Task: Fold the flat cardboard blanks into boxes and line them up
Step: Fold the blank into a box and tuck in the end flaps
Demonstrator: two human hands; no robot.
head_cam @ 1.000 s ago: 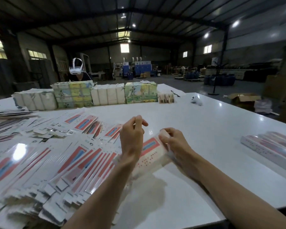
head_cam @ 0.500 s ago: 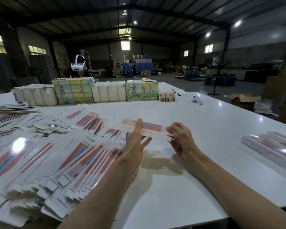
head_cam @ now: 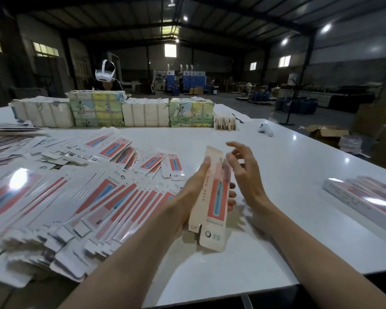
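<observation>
Item under work: one long, narrow cardboard blank (head_cam: 216,197), printed with a red panel and a blue strip. It is held clear above the white table (head_cam: 276,208), over the middle of the near edge. Its long axis points away from the person and its near end flaps hang free. Two of its faces meet at an angle along a crease.

Left hand (head_cam: 185,206): grips the blank from the left. The thumb lies straight along the left face, and the fingers curl behind, with fingertips (head_cam: 231,194) showing past the right edge.

Right hand (head_cam: 246,175): just right of the blank's far half, holding nothing, fingers spread and lightly bent. Motion blur prevents confirming contact with the blank.

Left half of the table: a wide, overlapping pile of flat blanks (head_cam: 76,197) of the same print, reaching the near left corner.

Right edge: a row of folded boxes (head_cam: 366,199) lying side by side.

Far edge: a line of wrapped bundles (head_cam: 143,112), some plain and some with coloured pictures, ending at a small stack of cards (head_cam: 224,122). A white controller (head_cam: 265,129) lies near the stack, towards the right.

Behind the bundles: a person wearing a white headset (head_cam: 105,72).
</observation>
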